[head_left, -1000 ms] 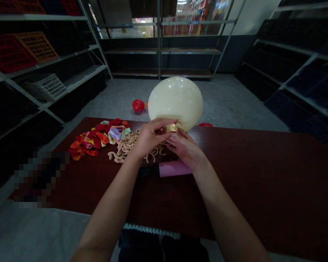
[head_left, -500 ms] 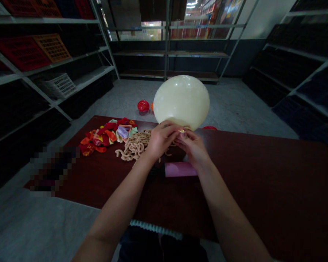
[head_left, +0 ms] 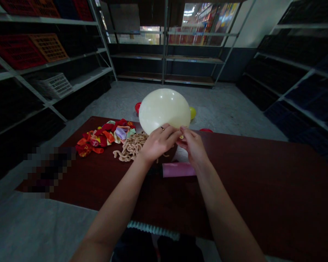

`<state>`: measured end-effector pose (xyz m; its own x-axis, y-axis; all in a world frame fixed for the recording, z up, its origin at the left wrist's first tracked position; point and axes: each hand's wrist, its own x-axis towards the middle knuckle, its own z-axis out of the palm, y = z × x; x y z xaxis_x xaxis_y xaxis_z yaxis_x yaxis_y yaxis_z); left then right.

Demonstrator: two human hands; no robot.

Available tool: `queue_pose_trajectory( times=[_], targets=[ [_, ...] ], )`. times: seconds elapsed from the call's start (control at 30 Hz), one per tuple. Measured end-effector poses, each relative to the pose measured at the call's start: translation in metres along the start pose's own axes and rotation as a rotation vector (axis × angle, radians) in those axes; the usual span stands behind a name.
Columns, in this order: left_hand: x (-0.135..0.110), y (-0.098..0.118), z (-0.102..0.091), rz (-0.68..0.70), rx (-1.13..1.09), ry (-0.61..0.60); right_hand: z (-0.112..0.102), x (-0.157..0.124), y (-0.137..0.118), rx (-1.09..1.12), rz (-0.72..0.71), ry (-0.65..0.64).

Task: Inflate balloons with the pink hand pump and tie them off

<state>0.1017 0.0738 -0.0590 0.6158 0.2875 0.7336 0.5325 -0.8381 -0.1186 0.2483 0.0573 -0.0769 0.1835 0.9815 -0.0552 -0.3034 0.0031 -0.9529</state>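
Observation:
A large, pale cream balloon (head_left: 164, 109), inflated, stands just beyond my hands over the far part of the table. My left hand (head_left: 160, 141) is closed at the balloon's neck, a ring on one finger. From the other side my right hand (head_left: 191, 145) pinches the same neck, and its small yellowish end shows between the fingers. Below the hands lies a pink cylinder (head_left: 177, 170), like a balloon pump, its right end hidden by my right wrist. Beside my left hand is a heap of beige, curly, cord-like pieces (head_left: 132, 146).
Uninflated balloons (head_left: 106, 136) in several colours lie on the left of the dark red-brown table (head_left: 262, 182). A red balloon (head_left: 137, 107) and a yellow balloon (head_left: 192, 112) rest on the floor behind it. Shelves with crates (head_left: 47, 47) line the left.
The cream balloon has shifted left and lower in view. My hands have moved slightly against each other at its neck. A yellow balloon has come into sight behind it.

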Motion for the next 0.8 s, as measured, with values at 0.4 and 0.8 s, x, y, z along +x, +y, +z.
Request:
queue_pose_trajectory(
  times=[0.4, 0.8],
  targets=[
    [0.000, -0.002, 0.011, -0.159, -0.373, 0.163, -0.007, 0.002, -0.008, 0.256, -0.013, 0.009],
    [0.002, -0.004, 0.007, -0.360, -0.493, 0.271, -0.008, -0.002, -0.008, 0.173, -0.121, -0.030]
  ],
)
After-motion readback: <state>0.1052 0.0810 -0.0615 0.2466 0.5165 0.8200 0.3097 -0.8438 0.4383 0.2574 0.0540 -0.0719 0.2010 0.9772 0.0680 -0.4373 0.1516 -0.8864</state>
